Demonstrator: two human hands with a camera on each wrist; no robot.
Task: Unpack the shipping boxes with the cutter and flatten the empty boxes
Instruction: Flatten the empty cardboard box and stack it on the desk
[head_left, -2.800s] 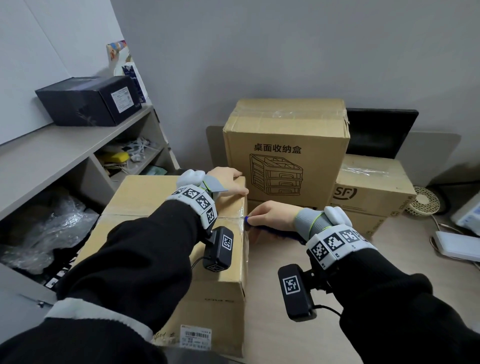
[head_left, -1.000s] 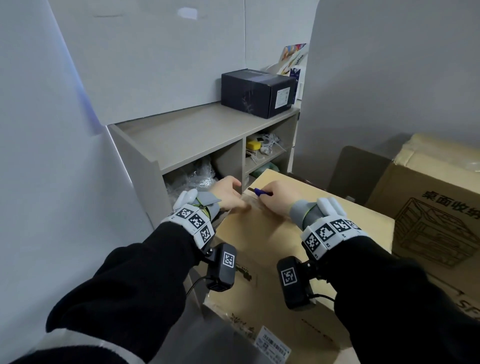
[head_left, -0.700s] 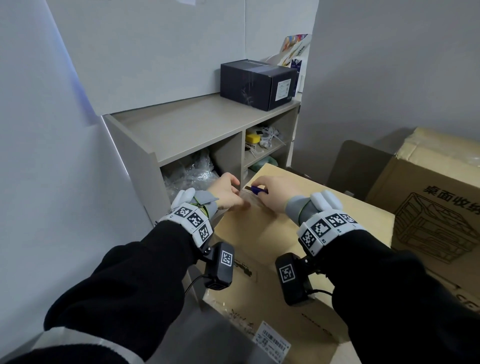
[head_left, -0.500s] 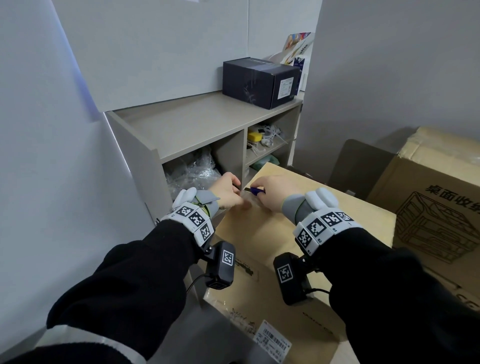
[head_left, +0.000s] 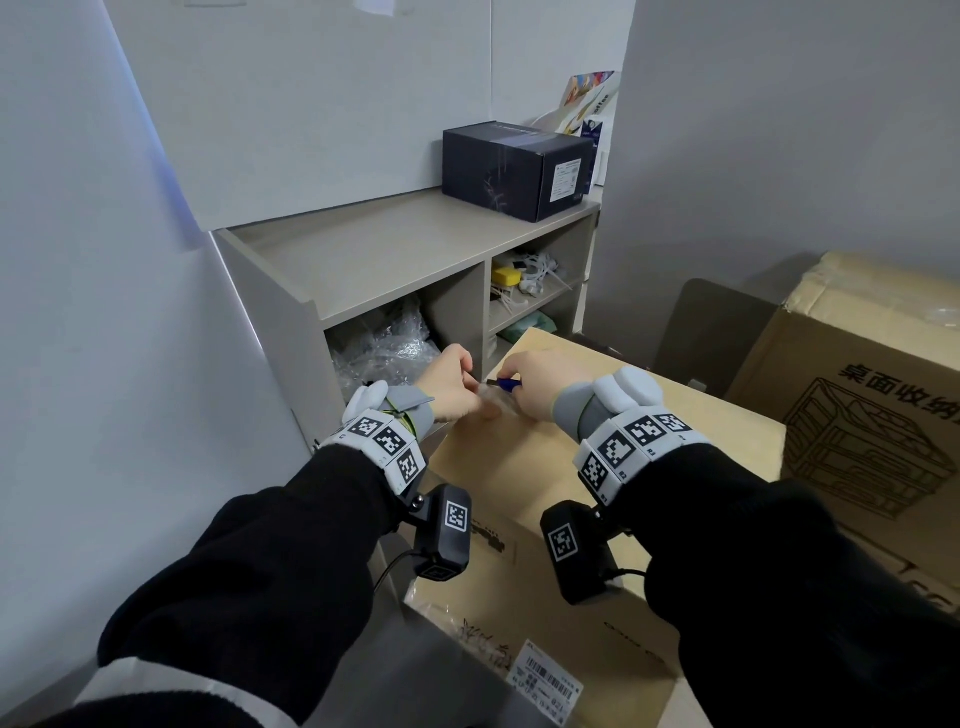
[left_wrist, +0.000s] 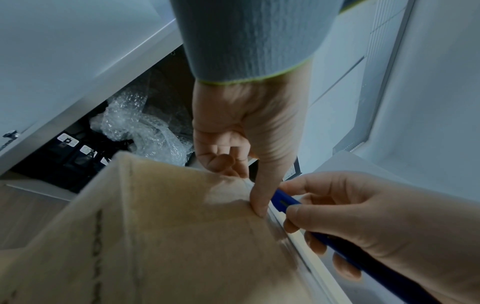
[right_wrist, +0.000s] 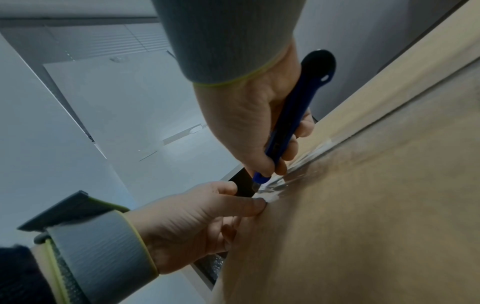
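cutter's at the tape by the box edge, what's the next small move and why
Probably draw the cutter along the taped seam, away from the left thumb. The right hand has its tip on the tape at the box edge, and the left hand steadies that edge, thumb right beside the tip.

The head camera looks forward and down from above the near end of the cardboard box (head_left: 519, 462), wide enough to reach the shelf unit (head_left: 395, 249) beyond the box's far corner. Each wrist camera sits close beneath its hand, looking up along it at that corner. All three views share the corner, where the left hand (left_wrist: 233, 127), right hand (right_wrist: 246, 123) and cutter (right_wrist: 293, 115) meet.
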